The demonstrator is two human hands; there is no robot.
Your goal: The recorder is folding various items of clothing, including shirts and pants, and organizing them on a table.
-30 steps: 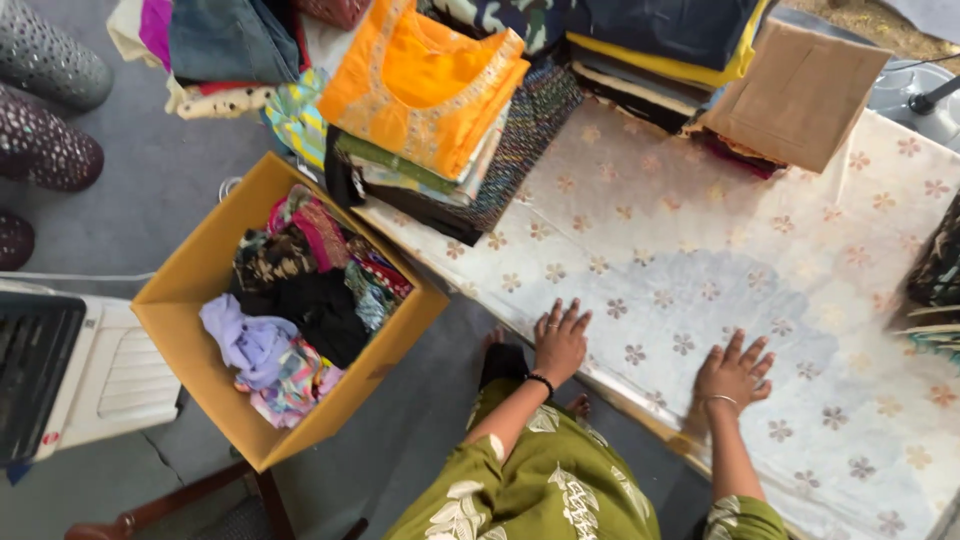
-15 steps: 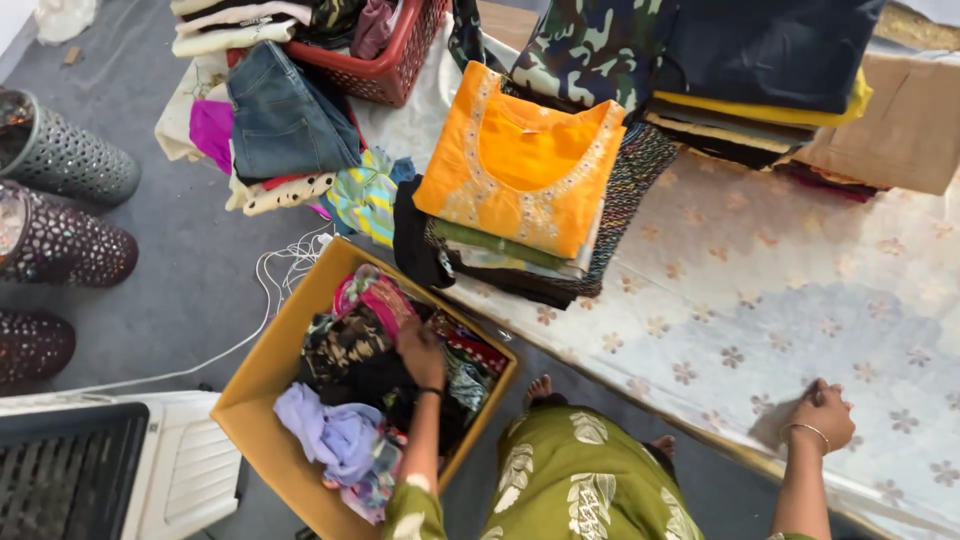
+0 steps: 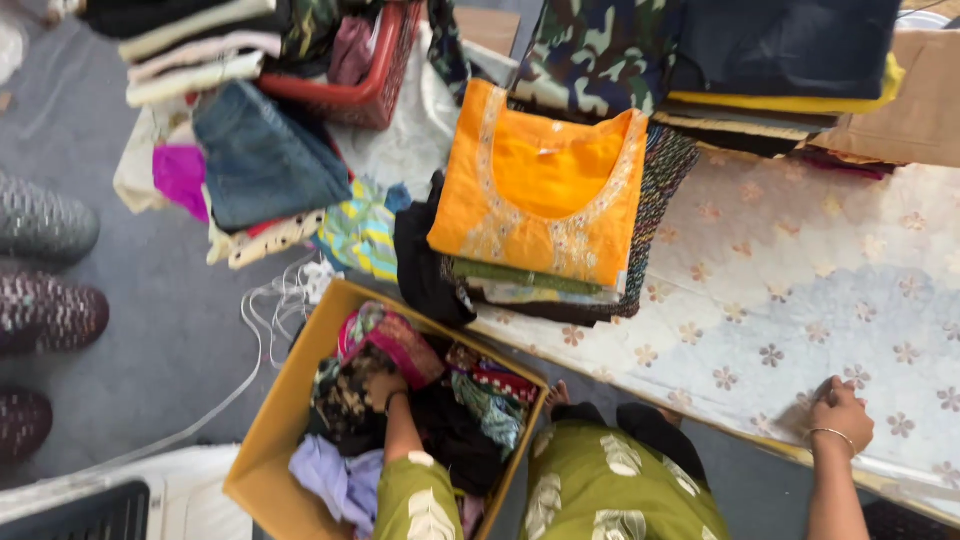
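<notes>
Roughly, from left to right:
Box: a yellow cardboard box [image 3: 270, 440] sits near on the grey floor, left of the bed, stuffed with loose clothes.
Left hand: the left hand [image 3: 383, 388] is down in the box, fingers curled into a dark patterned garment [image 3: 345, 395]; how firmly it grips I cannot tell, as cloth hides the fingertips.
Handling: the garment looks soft, light and limp, so it will likely sag and trail; bunching a fistful near its middle seems the best hold, since neighbours like the pink and green cloth [image 3: 395, 340] could drag along.
Stack: an orange embroidered top [image 3: 545, 190] lies folded on a pile at the far side of the bed.
Bed cover: a pale flowered sheet [image 3: 800, 290] stretches to the right.
Right hand: the right hand [image 3: 838, 412] rests palm down at the sheet's near edge, holding nothing.
</notes>
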